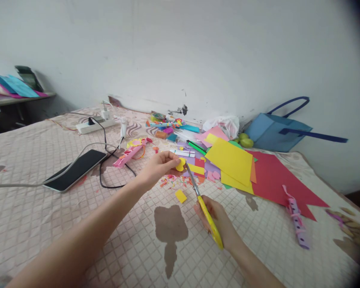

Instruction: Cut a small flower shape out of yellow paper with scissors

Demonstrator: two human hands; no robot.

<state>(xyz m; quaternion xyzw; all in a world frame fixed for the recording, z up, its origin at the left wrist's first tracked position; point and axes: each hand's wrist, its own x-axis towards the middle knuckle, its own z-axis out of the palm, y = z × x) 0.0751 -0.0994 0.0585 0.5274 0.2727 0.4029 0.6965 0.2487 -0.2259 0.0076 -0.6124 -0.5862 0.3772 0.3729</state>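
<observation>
Pinched in the fingers of my left hand (pixel 163 166) is a small yellow paper piece (pixel 181 164) with a rounded edge. My right hand (pixel 217 218) is wrapped round the yellow handle of a pair of scissors (pixel 208 214). The scissors' blades point up and left, and their tips are at the right edge of the paper piece. Whether the blades touch it I cannot tell. Below the left hand lies a small yellow rectangle of paper (pixel 181 196). Beyond the hands are tiny paper scraps (pixel 183 182) and a yellow strip (pixel 195 169) across a red piece.
Yellow sheets (pixel 229 160) and red sheets (pixel 276 180) lie to the right, near a purple paper roll (pixel 298 224). A blue bag (pixel 277 132) stands by the wall. On the left are a tablet-like device (pixel 78 170), cables, a power strip (pixel 96 125) and a pink paper roll (pixel 130 154).
</observation>
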